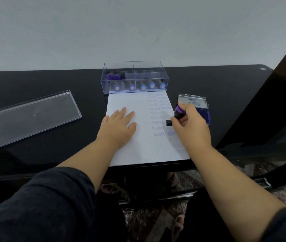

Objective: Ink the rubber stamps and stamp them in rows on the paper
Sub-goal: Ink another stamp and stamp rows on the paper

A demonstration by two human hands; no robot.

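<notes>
A white sheet of paper (130, 151) lies on the black table, with rows of purple stamped words down its right side. My left hand (119, 124) presses flat on the paper's left half, fingers spread. My right hand (189, 126) grips a purple-handled rubber stamp (178, 113), tilted, its dark base (168, 122) at the paper's right edge beside the stamped rows. An open ink pad (202, 112) with its lid raised sits just right of the paper, partly behind my right hand.
A clear plastic box (134, 67) holding several more stamps stands at the paper's far end. Its clear lid (28, 117) lies on the black table (51, 81) to the left. A dark post (268, 102) rises at the right.
</notes>
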